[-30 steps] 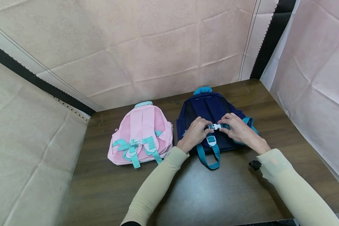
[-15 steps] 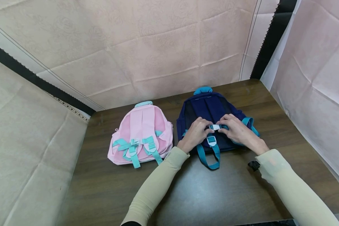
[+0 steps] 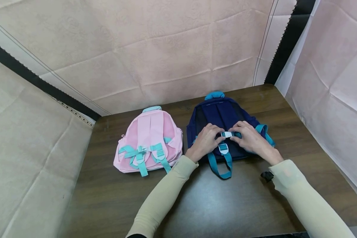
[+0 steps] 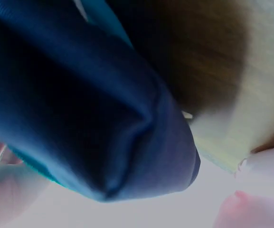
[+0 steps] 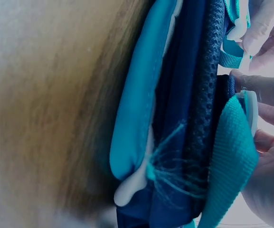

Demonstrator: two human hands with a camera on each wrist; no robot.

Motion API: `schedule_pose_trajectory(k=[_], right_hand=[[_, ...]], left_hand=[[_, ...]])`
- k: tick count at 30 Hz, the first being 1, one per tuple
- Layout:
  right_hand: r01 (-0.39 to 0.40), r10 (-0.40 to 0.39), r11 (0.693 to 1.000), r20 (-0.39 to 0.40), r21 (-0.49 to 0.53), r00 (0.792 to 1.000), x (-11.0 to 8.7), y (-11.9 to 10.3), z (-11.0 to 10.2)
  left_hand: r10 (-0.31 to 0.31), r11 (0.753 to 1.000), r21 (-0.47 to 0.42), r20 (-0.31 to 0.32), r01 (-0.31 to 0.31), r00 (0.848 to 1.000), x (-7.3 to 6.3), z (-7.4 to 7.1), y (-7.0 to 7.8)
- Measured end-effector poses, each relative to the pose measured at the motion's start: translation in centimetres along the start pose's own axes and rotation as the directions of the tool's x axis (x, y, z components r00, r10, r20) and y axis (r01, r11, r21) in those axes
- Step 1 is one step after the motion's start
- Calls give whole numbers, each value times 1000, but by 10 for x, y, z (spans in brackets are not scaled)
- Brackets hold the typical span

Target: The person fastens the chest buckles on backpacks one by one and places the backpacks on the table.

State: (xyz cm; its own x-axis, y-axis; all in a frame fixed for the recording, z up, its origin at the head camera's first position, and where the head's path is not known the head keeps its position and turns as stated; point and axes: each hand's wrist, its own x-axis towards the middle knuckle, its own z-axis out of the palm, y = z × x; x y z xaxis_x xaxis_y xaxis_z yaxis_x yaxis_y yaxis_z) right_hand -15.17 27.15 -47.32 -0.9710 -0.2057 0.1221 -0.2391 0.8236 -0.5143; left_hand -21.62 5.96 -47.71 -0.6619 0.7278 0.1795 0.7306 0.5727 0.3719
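A navy backpack with teal straps lies on the table, its teal top handle at the far end. Across its middle runs a teal strap with a white side-release buckle, its two halves pushed together. My left hand pinches the buckle's left end between thumb and fingers. From the other side, my right hand pinches the right end. The right wrist view shows the right hand's fingers by the teal webbing. Navy fabric fills much of the left wrist view and hides most of the left hand.
A pink backpack with mint straps and buckles lies to the left of the navy one. A loose teal strap loop hangs toward me over the brown wooden table. Pale cloth walls stand behind and beside the table.
The buckle's halves have come together: dark gaps between its prongs showed a second ago and are gone now. The right hand shifted slightly left, then stayed nearly still; the left hand barely moved.
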Motion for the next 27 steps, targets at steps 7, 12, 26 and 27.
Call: schedule_pose_trajectory(k=[7, 12, 26, 27], right_hand=[[-14, 14, 1000, -29, 7, 999, -4, 3, -2], [-6, 7, 1000, -39, 10, 999, -3, 1, 2], [4, 0, 999, -83, 40, 997, -4, -10, 3], [12, -8, 999, -90, 44, 996, -4, -12, 3]], left_hand=[[-7, 1000, -23, -8, 7, 1000, -7, -10, -1], [-12, 999, -37, -24, 11, 1000, -22, -21, -8], [-21, 998, -62, -69, 16, 997, -59, -42, -20], [-18, 998, -55, -75, 14, 997, -61, -44, -20]])
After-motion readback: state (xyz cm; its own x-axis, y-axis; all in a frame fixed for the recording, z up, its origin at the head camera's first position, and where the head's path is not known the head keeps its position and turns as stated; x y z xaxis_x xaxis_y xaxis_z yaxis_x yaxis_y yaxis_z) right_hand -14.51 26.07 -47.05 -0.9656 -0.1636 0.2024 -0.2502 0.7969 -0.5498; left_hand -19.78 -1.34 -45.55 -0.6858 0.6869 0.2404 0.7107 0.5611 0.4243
